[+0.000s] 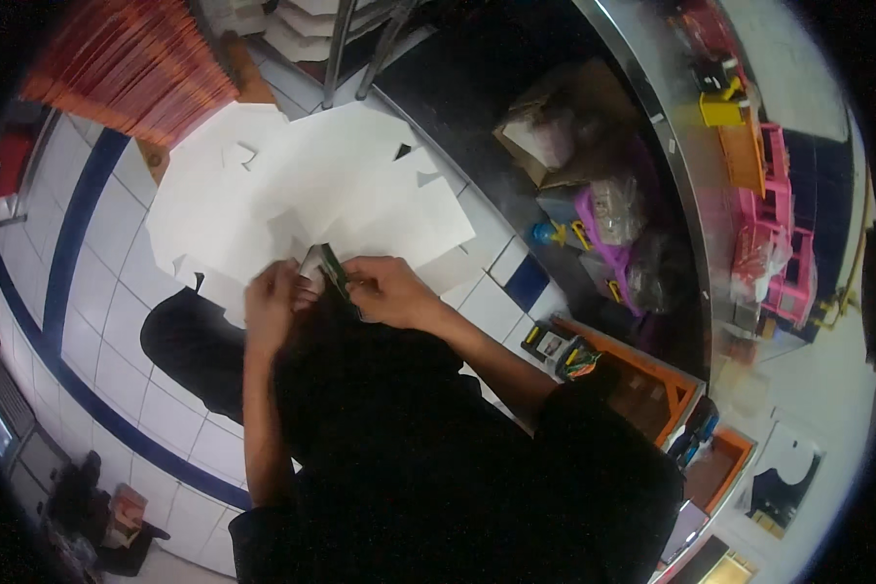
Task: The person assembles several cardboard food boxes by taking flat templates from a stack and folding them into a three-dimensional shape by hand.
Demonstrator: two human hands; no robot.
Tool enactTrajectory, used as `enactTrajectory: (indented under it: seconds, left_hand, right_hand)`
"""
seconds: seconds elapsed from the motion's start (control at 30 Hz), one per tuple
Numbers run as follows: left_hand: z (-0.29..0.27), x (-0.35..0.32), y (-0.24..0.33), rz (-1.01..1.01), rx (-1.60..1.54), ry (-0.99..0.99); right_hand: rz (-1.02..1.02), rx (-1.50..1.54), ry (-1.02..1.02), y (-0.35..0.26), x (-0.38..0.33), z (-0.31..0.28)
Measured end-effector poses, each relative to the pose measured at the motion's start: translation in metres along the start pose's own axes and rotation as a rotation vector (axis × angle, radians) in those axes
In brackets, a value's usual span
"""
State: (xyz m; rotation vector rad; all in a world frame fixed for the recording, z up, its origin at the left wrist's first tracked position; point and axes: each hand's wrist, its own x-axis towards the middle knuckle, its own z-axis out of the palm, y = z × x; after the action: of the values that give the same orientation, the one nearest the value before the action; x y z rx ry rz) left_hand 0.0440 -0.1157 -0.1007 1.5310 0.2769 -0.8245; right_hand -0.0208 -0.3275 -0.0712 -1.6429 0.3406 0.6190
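My left hand (pixel 273 304) and my right hand (pixel 387 290) meet over my lap, just below a spread of white cardboard sheets (pixel 302 195) lying on the tiled floor. Between the two hands is a small folded white piece with a dark green strip (pixel 329 265). My right hand pinches that strip with its fingers closed. My left hand curls around the white piece from the left side. My dark-clothed legs fill the lower middle of the view.
A fanned stack of orange-red flat pieces (pixel 131 68) lies at the upper left. Bags and boxes (pixel 584 165) sit in a dark recess at the right, with pink plastic items (pixel 779 243) beyond. An orange box (pixel 652 384) stands near my right elbow. A blue tile stripe (pixel 68 243) runs along the floor.
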Motion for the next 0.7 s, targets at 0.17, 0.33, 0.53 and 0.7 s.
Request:
enactTrajectory:
  seconds: [0.17, 0.33, 0.53, 0.7]
  left_hand:
    - [-0.014, 0.031, 0.009, 0.205, -0.032, 0.077]
    - [0.020, -0.003, 0.042, 0.299, 0.407, 0.132]
    - [0.027, -0.014, -0.011, 0.478, 0.716, 0.111]
    - [0.035, -0.018, -0.006, 0.215, -0.055, 0.180]
  right_hand:
    - [-0.269, -0.285, 0.152, 0.011, 0.001, 0.022]
    - [-0.254, -0.301, 0.195, -0.007, -0.001, 0.028]
    - [-0.271, -0.246, 0.235, -0.014, 0.006, 0.034]
    - [-0.321, -0.097, 0.053, -0.015, 0.010, 0.032]
